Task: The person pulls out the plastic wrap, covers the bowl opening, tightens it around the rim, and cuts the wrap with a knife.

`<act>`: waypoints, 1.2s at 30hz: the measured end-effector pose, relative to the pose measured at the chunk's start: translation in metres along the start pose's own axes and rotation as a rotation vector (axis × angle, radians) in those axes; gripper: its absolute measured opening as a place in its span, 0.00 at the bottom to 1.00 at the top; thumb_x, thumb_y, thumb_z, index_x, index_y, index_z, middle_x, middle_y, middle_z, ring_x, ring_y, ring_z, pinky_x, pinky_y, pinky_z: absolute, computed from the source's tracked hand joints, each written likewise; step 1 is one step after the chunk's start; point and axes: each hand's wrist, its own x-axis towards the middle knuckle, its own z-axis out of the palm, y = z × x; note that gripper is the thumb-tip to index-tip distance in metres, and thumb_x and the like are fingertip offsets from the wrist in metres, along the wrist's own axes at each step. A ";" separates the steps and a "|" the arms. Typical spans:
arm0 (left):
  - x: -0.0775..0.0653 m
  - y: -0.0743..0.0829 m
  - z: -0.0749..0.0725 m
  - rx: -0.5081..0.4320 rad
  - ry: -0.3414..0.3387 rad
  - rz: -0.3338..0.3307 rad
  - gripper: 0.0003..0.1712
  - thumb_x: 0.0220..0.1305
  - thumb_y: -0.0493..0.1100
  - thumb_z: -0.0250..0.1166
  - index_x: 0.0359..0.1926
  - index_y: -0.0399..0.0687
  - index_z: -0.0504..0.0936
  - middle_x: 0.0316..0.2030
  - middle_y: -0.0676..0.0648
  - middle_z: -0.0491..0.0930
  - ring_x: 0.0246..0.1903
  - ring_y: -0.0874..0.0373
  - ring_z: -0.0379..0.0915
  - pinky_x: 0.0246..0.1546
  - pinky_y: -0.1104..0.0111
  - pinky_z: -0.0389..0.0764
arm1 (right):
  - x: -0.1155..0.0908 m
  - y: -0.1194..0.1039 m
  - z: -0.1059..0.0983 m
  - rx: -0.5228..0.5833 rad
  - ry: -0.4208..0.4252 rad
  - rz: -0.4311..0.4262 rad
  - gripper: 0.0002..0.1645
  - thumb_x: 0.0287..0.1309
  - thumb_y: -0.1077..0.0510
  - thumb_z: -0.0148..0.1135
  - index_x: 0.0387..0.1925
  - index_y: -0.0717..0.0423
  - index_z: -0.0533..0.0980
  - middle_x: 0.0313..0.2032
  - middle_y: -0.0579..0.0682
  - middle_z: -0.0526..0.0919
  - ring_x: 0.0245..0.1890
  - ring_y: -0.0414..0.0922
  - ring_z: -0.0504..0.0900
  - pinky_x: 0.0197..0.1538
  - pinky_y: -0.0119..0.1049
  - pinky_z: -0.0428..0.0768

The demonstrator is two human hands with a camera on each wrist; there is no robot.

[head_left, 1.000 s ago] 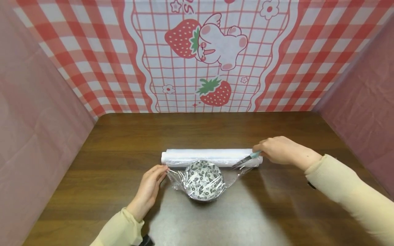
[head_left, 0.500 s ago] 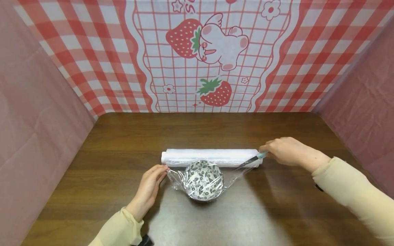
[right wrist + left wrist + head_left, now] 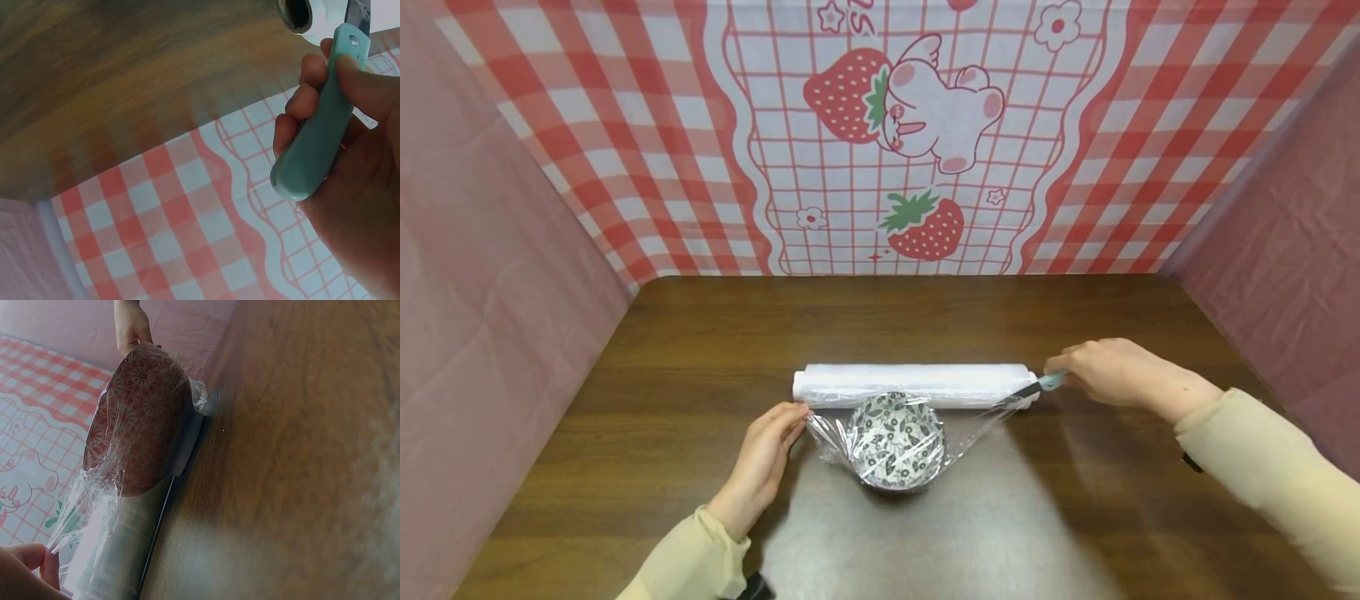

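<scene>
A bowl (image 3: 897,446) with a leaf pattern inside sits mid-table under clear plastic wrap (image 3: 964,442). The left wrist view shows its reddish flowered outside (image 3: 140,419) through the film. Behind the bowl lies a white roll of plastic wrap (image 3: 917,379). My left hand (image 3: 766,454) pinches the film near the roll's left end, drawing it into creases. My right hand (image 3: 1105,371) grips the teal handle of a knife (image 3: 315,131) at the roll's right end. The knife's dark blade points left over the film and roll. In the right wrist view, most of the blade is out of frame.
The brown wooden table (image 3: 715,325) extends around the roll and bowl. A red-and-white checked cloth (image 3: 647,133) with strawberries hangs at its back edge. Pink cloth walls (image 3: 497,250) stand on both sides.
My right hand has moved right with the knife, carrying the blade along the film toward the roll's right end. My left hand and the bowl have stayed in place.
</scene>
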 end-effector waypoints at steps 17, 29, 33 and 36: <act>0.001 0.006 -0.011 -0.032 0.008 -0.029 0.14 0.62 0.33 0.52 0.21 0.51 0.74 0.33 0.56 0.81 0.37 0.65 0.75 0.50 0.72 0.72 | -0.045 0.026 0.008 -0.007 -0.033 0.160 0.14 0.43 0.65 0.65 0.30 0.43 0.75 0.26 0.40 0.79 0.20 0.39 0.74 0.20 0.39 0.72; 0.003 0.005 -0.012 0.146 0.007 -0.072 0.04 0.60 0.34 0.54 0.29 0.38 0.75 0.38 0.46 0.79 0.38 0.59 0.76 0.47 0.68 0.76 | -0.051 0.021 0.021 0.193 -0.087 0.247 0.07 0.54 0.60 0.57 0.36 0.46 0.74 0.29 0.40 0.77 0.28 0.39 0.74 0.27 0.40 0.72; 0.004 0.006 -0.013 0.181 0.001 -0.087 0.05 0.61 0.35 0.55 0.32 0.37 0.75 0.36 0.46 0.80 0.38 0.59 0.77 0.46 0.67 0.77 | -0.054 0.020 0.025 0.251 -0.123 0.296 0.07 0.57 0.58 0.55 0.37 0.43 0.74 0.28 0.39 0.76 0.26 0.38 0.70 0.26 0.37 0.69; 0.004 0.006 -0.014 0.214 0.005 -0.082 0.07 0.61 0.35 0.54 0.34 0.34 0.75 0.37 0.45 0.81 0.38 0.59 0.77 0.46 0.67 0.77 | -0.057 0.020 0.028 0.277 -0.115 0.314 0.08 0.57 0.55 0.56 0.40 0.44 0.73 0.29 0.39 0.76 0.25 0.37 0.69 0.26 0.36 0.68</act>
